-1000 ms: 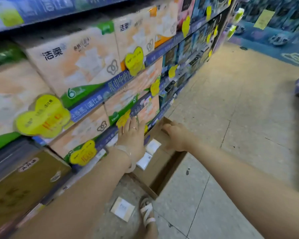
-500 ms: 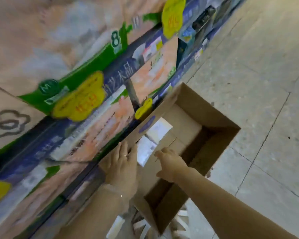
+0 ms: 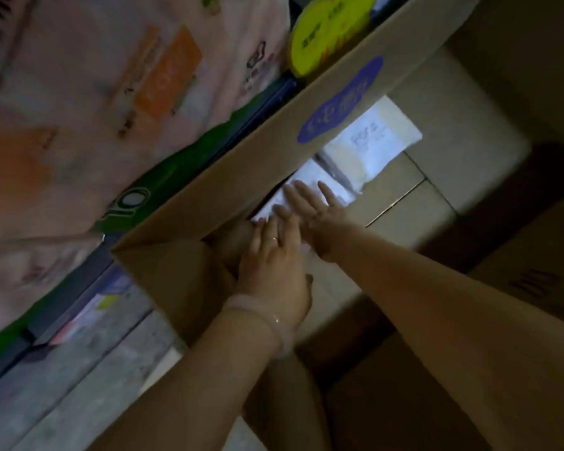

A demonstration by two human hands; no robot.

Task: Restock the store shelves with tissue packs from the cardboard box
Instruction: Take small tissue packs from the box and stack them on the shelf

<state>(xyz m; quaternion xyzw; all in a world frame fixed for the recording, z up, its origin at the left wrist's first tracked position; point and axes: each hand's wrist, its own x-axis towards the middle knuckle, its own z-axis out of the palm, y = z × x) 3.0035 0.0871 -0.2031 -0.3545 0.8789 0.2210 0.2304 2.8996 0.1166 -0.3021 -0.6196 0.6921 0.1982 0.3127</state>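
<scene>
The open cardboard box (image 3: 248,177) stands on the floor against the shelf, a purple label on its near flap. Two white tissue packs lie at its bottom: one (image 3: 376,141) farther in, one (image 3: 302,182) nearer, partly under my fingers. My left hand (image 3: 274,265), with a ring and a pale bracelet, reaches down inside the box with fingers spread. My right hand (image 3: 313,206) lies just beyond it, fingers apart and flat over the nearer pack. Neither hand has closed around a pack.
Large pink, orange and green tissue bundles (image 3: 118,92) fill the shelf at the left, with a yellow price tag (image 3: 326,30) above the box flap. Grey floor (image 3: 62,379) shows at the lower left. The box's dark inner wall (image 3: 534,196) rises at the right.
The camera has dropped close to the box. Both hands have moved from the box rim down inside it, onto the nearer white pack.
</scene>
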